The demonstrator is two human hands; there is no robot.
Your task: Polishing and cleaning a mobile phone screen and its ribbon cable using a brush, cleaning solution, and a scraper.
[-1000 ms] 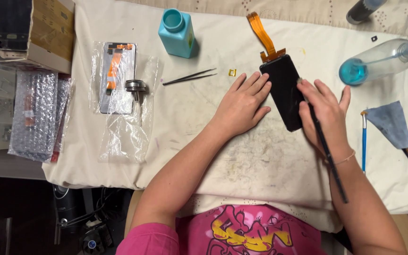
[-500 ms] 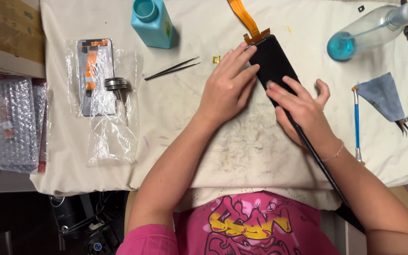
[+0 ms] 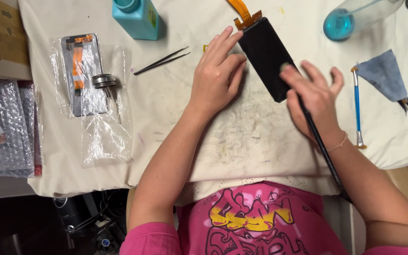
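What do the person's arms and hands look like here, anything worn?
Both arms are bare from the short pink sleeves down. No gloves on the left hand or the right hand, and no rings that I can make out. The right wrist carries a thin pinkish string bracelet. The pink shirt has a yellow and black graphic.

We see a phone screen panel [image 3: 266,59] lying on the counter [image 3: 242,137] between both hands, tweezers [image 3: 161,60] to its left, a bottle [image 3: 137,16] behind those, and a bagged part [image 3: 82,71] farther left.
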